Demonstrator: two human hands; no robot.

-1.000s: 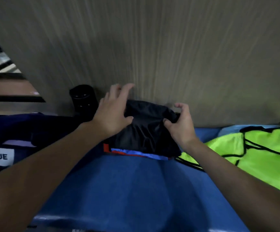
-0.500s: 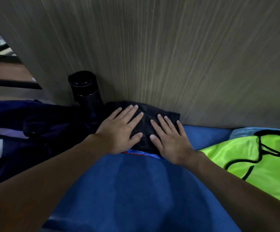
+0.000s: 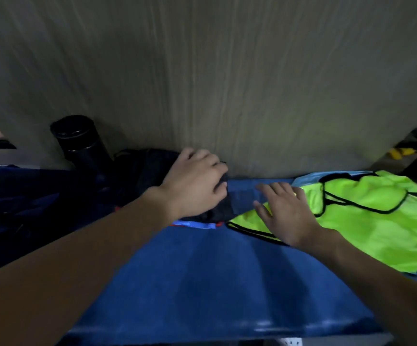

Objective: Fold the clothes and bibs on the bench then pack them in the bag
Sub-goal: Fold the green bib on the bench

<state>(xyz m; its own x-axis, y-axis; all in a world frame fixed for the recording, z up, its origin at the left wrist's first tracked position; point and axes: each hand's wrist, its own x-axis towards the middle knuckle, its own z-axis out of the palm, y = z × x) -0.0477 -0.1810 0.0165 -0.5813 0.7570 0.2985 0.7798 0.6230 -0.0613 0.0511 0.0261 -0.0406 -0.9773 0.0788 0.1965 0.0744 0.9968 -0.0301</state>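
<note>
A folded black garment (image 3: pixel 150 171) lies on the blue bench (image 3: pixel 202 283) against the wall. My left hand (image 3: pixel 195 183) is curled over its right end, gripping the cloth. A neon yellow-green bib (image 3: pixel 367 221) with black trim is spread on the bench to the right. My right hand (image 3: pixel 287 211) hovers with fingers apart over the bib's left corner, holding nothing. The dark navy bag (image 3: pixel 27 201) sits at the left, partly hidden by my left forearm.
A black cylindrical bottle (image 3: pixel 82 143) stands against the grey wall behind the bag. A light blue cloth (image 3: pixel 309 177) peeks out under the bib. Yellow and black objects (image 3: pixel 412 156) lie past the wall's right end.
Both hands were pressing flat on the black garment. Now my left hand grips its right end and my right hand has moved right over the yellow-green bib.
</note>
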